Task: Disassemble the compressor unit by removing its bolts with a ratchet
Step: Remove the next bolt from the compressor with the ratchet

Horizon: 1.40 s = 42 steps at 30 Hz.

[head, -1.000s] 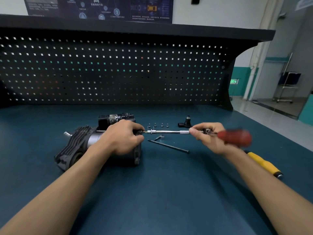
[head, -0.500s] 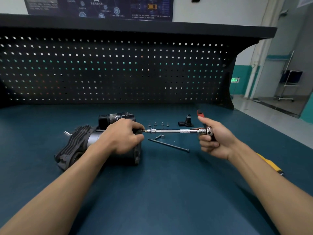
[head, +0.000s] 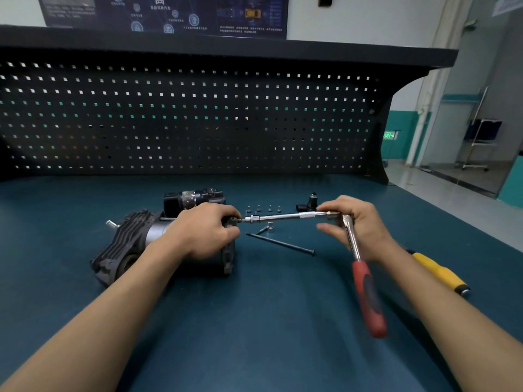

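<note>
Step in hand, by my read: backing a bolt out of the end plate through an extension. Doing it well is meaning three things: holding the long chrome extension bar (head: 283,216) dead in line with the bolt axis, bracing the black finned compressor unit (head: 127,241) so it isn't rolling, and supporting the head of the red-handled chrome ratchet (head: 368,295) while the handle is swinging. Bar tilting = tip camming off, I'd guess.

Compressor unit, silver motor can showing, is lying on its side on the dark teal tabletop (head: 254,335), left of centre. Left hand (head: 203,230) is clamping over its end plate, fingers curling round the rim where the bar tip is going in; bolt head is hidden under them. Right hand (head: 365,224) is pinching the ratchet at its head, handle pointing down toward the viewer, blurred. Forearms are reaching forward, hands well apart, linked only by the bar. One long thin dark bolt (head: 280,244) is already lying on the tabletop, near side of the bar.
</note>
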Available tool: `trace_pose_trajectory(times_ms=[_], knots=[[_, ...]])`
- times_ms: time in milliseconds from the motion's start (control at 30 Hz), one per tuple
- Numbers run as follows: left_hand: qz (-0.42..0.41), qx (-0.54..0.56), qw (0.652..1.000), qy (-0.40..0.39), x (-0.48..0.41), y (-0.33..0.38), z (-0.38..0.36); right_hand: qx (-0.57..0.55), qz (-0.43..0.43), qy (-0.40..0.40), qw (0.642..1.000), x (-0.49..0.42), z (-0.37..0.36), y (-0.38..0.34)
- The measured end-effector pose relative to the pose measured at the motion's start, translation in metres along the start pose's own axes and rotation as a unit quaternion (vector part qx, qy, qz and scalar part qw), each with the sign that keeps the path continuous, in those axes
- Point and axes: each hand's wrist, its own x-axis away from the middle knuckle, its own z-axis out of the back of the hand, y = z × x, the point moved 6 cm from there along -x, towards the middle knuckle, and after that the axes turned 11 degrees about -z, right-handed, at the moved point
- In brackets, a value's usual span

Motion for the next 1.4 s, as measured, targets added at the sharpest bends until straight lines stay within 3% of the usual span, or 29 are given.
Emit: trace_pose_trajectory(times_ms=[67, 333, 467, 600, 767, 967, 1033, 1133, 1200, 1267, 1400], knots=[[0.002, 0.009, 1.0, 0.006, 0.001, 0.0, 0.001, -0.004, -0.002, 0.006, 1.0, 0.0, 0.001, 0.001], [0.0, 0.029, 0.999, 0.013, 0.0, 0.001, 0.003, -0.102, -0.179, -0.037, 0.978, 0.001, -0.007, 0.017], [-0.004, 0.03, 0.999, 0.016, 0.001, 0.001, 0.003, -0.177, -0.326, -0.047, 0.927, 0.005, -0.013, 0.026], [0.0, 0.034, 0.999, 0.016, 0.0, 0.002, 0.004, -0.257, -0.447, -0.11, 0.85, 0.015, -0.023, 0.029], [-0.002, 0.033, 0.999, 0.019, 0.001, 0.002, 0.005, -0.328, -0.464, -0.212, 0.795, 0.02, -0.028, 0.023], [-0.003, 0.033, 0.999, 0.025, 0.001, 0.001, 0.004, -0.401, -0.458, -0.222, 0.762, 0.017, -0.027, 0.025], [0.002, 0.03, 0.999, 0.025, 0.001, 0.0, 0.003, -0.389, -0.449, -0.218, 0.774, 0.017, -0.025, 0.027], [0.002, 0.023, 1.0, 0.015, 0.0, -0.001, 0.002, -0.276, -0.397, -0.186, 0.855, 0.014, -0.017, 0.028], [0.0, 0.018, 1.0, 0.001, -0.001, -0.001, 0.0, -0.175, -0.316, -0.144, 0.921, 0.009, -0.011, 0.024], [-0.003, 0.008, 1.0, -0.011, -0.001, -0.003, -0.002, -0.099, -0.227, -0.1, 0.964, 0.005, -0.008, 0.018], [-0.006, -0.003, 1.0, -0.018, 0.0, -0.002, -0.002, -0.045, -0.042, -0.012, 0.998, 0.0, -0.001, 0.007]])
